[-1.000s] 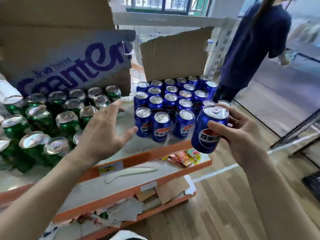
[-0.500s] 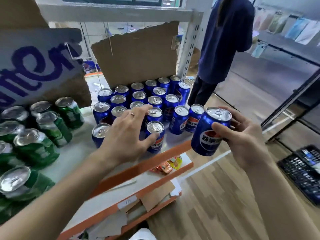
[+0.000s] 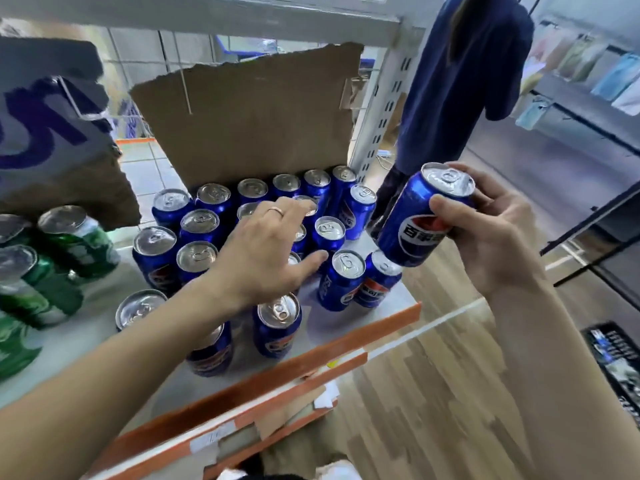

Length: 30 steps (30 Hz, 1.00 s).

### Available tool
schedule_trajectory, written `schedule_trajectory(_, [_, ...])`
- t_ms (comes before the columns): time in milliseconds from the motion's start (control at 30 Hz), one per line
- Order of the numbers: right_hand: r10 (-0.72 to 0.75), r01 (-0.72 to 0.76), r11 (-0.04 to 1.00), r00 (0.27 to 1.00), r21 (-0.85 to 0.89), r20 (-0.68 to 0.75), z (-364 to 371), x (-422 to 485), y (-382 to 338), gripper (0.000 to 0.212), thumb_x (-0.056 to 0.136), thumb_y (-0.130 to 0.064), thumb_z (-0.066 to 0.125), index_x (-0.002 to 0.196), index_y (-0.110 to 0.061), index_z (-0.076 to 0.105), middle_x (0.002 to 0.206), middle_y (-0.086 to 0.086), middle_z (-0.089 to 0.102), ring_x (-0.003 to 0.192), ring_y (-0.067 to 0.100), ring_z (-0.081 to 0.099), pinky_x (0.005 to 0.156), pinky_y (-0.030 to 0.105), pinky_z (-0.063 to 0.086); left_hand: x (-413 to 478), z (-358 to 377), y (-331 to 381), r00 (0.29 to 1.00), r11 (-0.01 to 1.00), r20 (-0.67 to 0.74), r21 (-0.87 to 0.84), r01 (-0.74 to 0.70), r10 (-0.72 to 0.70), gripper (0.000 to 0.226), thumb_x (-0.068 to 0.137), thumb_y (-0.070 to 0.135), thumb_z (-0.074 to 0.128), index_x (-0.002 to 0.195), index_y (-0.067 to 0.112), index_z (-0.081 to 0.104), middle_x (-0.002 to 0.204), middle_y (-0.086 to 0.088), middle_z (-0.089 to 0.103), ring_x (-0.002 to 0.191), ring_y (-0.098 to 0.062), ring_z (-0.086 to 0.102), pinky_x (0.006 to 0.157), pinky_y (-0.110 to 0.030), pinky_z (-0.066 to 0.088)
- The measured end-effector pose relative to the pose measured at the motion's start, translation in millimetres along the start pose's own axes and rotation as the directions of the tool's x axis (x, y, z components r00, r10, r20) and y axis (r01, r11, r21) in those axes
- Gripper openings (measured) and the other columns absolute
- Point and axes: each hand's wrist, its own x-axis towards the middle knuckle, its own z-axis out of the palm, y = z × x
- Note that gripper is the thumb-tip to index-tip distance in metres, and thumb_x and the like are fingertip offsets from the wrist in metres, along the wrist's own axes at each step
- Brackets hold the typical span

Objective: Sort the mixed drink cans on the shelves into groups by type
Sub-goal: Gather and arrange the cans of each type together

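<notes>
A: Under the left hand (image 3: 266,258) sits the cluster of blue cans (image 3: 204,251). A second ago that hand hovered between the green and blue groups; now it has come across and lies spread over the blue tops, fingers straight, thumb reaching toward one can near the front.

B: Gripping anything?

A: Not that I can see. It looks like touching or nudging, perhaps to open a slot, though whether the fingertips press on a lid I cannot tell.

B: And the right hand (image 3: 491,237)?

A: It grips the held blue can (image 3: 420,220), fingers curled round the body and the thumb across the label, just right of the blue group and above the two front-right cans. It was more upright a moment ago; now it leans.

B: Which way?

A: Its long axis tilts, lid up and to the right, base down and left toward the shelf (image 3: 346,327). The logo faces the camera.

B: So for the sorting?

A: I judge it close to done here: green cans (image 3: 69,244) stand together well left of the left hand, blues together, and this last blue is about to join its own.
</notes>
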Motion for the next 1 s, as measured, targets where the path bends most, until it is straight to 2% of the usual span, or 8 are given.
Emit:
schedule_trajectory(167, [0.018, -0.015, 1.0, 0.994, -0.027, 0.105, -14.5, 44.2, 14.3, 0.065, 0.055, -0.001, 0.086, 0.116, -0.009, 0.065, 0.104, 0.007, 0.075, 0.097, 0.024, 0.071, 0.077, 0.032, 0.056, 20.6, 20.5, -0.2, 0.996, 0.993, 0.001, 0.074, 0.087, -0.088, 0.067, 0.084, 0.062, 0.05, 0.137, 0.021, 0.05, 0.138, 0.002, 0.051, 0.126, -0.023, 0.047, 0.102, -0.045, 0.042])
schedule_trajectory(267, [0.038, -0.028, 0.998, 0.977, -0.049, 0.21, -21.3, 65.4, 25.8, 0.06, 0.052, -0.018, 0.084, 0.11, -0.016, 0.068, 0.104, 0.006, 0.076, 0.097, 0.025, 0.071, 0.081, 0.038, 0.055, 27.8, 36.8, 4.9, 0.984, 0.974, 0.031, 0.148, 0.171, -0.177, 0.06, 0.09, 0.059, 0.054, 0.139, 0.026, 0.047, 0.145, 0.002, 0.044, 0.132, -0.022, 0.041, 0.104, -0.046, 0.04])
schedule_trajectory(400, [0.054, -0.054, 0.999, 0.956, -0.008, 0.287, -33.2, 92.7, 50.2, 0.052, 0.058, -0.006, 0.079, 0.108, -0.017, 0.07, 0.1, 0.004, 0.076, 0.098, 0.023, 0.071, 0.081, 0.033, 0.056, 33.0, 55.9, 8.0, 0.952, 0.936, 0.059, 0.21, 0.283, -0.301, 0.056, 0.092, 0.059, 0.052, 0.14, 0.031, 0.045, 0.146, 0.006, 0.04, 0.133, -0.019, 0.036, 0.103, -0.043, 0.04])
schedule_trajectory(533, [0.081, -0.082, 0.997, 0.923, -0.015, 0.376, -40.5, 114.8, 81.6, 0.06, 0.051, -0.012, 0.087, 0.109, -0.015, 0.073, 0.109, 0.014, 0.073, 0.108, 0.035, 0.067, 0.089, 0.042, 0.055, 32.0, 69.4, 3.1, 0.94, 0.924, -0.068, 0.173, 0.342, -0.335, 0.041, 0.091, 0.049, 0.061, 0.123, 0.023, 0.063, 0.134, 0.003, 0.05, 0.127, -0.021, 0.042, 0.098, -0.046, 0.046])
schedule_trajectory(700, [0.154, -0.17, 0.985, 0.897, 0.001, 0.414, -44.9, 130.6, 113.9, 0.059, 0.047, -0.01, 0.09, 0.104, -0.02, 0.077, 0.11, 0.014, 0.073, 0.115, 0.037, 0.064, 0.1, 0.049, 0.051, 32.0, 73.4, 2.6, 0.93, 0.92, -0.107, 0.142, 0.365, -0.353, 0.035, 0.09, 0.045, 0.06, 0.116, 0.023, 0.066, 0.13, 0.003, 0.053, 0.123, -0.02, 0.045, 0.098, -0.045, 0.045])
schedule_trajectory(767, [0.169, -0.171, 0.985, 0.882, -0.034, 0.439, -46.7, 134.1, 125.0, 0.058, 0.052, -0.005, 0.088, 0.107, -0.018, 0.076, 0.11, 0.014, 0.073, 0.115, 0.037, 0.063, 0.099, 0.045, 0.052, 30.5, 73.3, 2.4, 0.927, 0.921, -0.118, 0.123, 0.369, -0.356, 0.037, 0.087, 0.046, 0.055, 0.115, 0.024, 0.066, 0.129, 0.005, 0.053, 0.122, -0.019, 0.045, 0.097, -0.046, 0.046])
schedule_trajectory(867, [0.203, -0.191, 0.979, 0.846, -0.075, 0.492, -47.1, 133.8, 137.5, 0.061, 0.057, 0.008, 0.082, 0.113, -0.013, 0.072, 0.11, 0.012, 0.074, 0.109, 0.026, 0.067, 0.09, 0.031, 0.054, 29.8, 74.9, 3.4, 0.925, 0.917, -0.131, 0.14, 0.373, -0.357, 0.035, 0.083, 0.035, 0.055, 0.114, 0.023, 0.066, 0.127, 0.005, 0.054, 0.119, -0.019, 0.045, 0.096, -0.044, 0.046])
schedule_trajectory(1000, [0.283, -0.282, 0.956, 0.811, -0.081, 0.513, -46.2, 131.2, 152.4, 0.062, 0.053, 0.002, 0.081, 0.113, -0.013, 0.072, 0.109, 0.013, 0.074, 0.104, 0.023, 0.068, 0.084, 0.027, 0.055, 31.1, 76.0, 5.3, 0.923, 0.911, -0.145, 0.165, 0.379, -0.357, 0.041, 0.075, 0.026, 0.05, 0.111, 0.022, 0.067, 0.125, 0.004, 0.055, 0.115, -0.02, 0.046, 0.094, -0.038, 0.043])
